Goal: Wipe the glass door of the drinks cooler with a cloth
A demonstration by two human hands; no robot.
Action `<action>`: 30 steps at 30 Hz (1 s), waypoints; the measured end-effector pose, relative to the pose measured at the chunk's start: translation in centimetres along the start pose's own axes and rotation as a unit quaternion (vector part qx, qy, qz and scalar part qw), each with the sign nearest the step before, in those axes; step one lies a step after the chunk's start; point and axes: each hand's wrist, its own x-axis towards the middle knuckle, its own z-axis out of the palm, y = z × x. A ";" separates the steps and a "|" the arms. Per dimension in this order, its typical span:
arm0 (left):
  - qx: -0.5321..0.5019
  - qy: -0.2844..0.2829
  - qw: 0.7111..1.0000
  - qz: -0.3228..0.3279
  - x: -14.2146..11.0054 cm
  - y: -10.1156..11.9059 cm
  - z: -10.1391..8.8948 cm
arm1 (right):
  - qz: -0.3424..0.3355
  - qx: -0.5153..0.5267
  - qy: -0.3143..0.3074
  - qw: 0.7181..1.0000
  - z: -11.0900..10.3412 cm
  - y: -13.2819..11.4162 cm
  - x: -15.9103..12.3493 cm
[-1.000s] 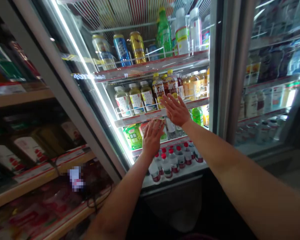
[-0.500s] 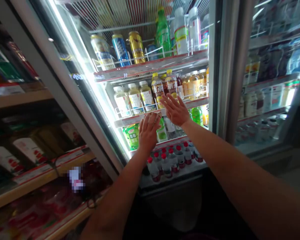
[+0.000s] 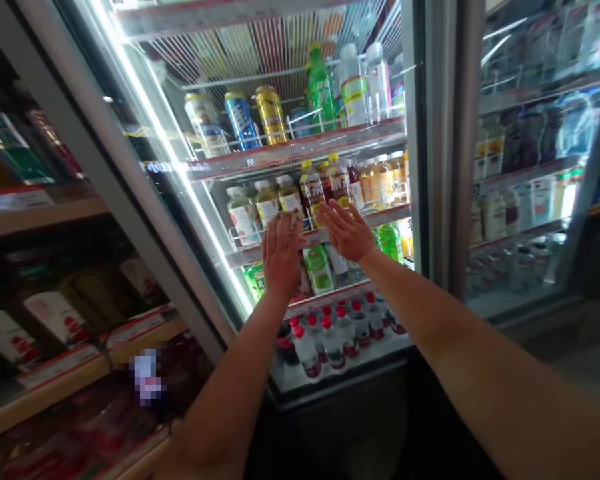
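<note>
My left hand (image 3: 283, 257) is stretched out in front of the lit drinks cooler, its fingers extended and fairly close together. A small pale patch shows at its fingertips, and I cannot make out what it is. Just behind those fingers stand white-labelled bottles (image 3: 267, 203) on the middle shelf. My right hand (image 3: 349, 232) is held flat with fingers extended, near the yellow-capped tea bottles (image 3: 312, 187). No item shows in it. Whether either hand touches the shelf edge or any glass is unclear. Below the hands, a green pack (image 3: 319, 268) stands on the lower shelf.
The upper shelf holds a blue can (image 3: 241, 120), a gold can (image 3: 271, 115) and a green bottle (image 3: 321, 90). Red-capped bottles (image 3: 333, 343) fill the cooler's bottom. A metal door frame (image 3: 443, 147) rises on the right. Wooden shelves (image 3: 45, 217) with packaged goods stand left.
The left hand has moved left and slightly down, widening the gap between the hands. The right hand has stayed nearly in place. The view has tilted up a little, showing more of the cooler's top.
</note>
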 end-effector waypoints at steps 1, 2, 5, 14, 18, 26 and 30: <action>0.001 -0.001 1.000 0.012 -0.8 0.3 0.1 | -0.003 -0.004 0.005 1.000 0.0 0.0 0.0; 0.002 -0.001 1.000 0.026 -1.5 0.5 0.2 | -0.006 -0.007 0.010 1.000 0.0 -0.1 0.0; 0.005 0.001 0.999 0.053 -2.1 0.2 0.4 | -0.010 -0.007 0.009 1.000 -0.1 -0.1 0.1; -0.013 0.017 0.999 0.044 7.7 -1.5 0.3 | -0.015 -0.027 0.007 1.000 0.0 0.0 0.1; -0.004 -0.001 0.998 0.062 2.0 0.6 0.2 | -0.027 -0.044 0.026 0.998 0.0 -0.1 0.1; 0.005 -0.024 0.993 0.115 -3.3 0.4 0.3 | -0.009 -0.018 0.009 1.000 -0.1 -0.2 0.1; 0.003 0.026 0.999 0.041 3.4 -1.2 0.0 | -0.016 -0.024 0.008 1.000 -0.1 -0.1 0.1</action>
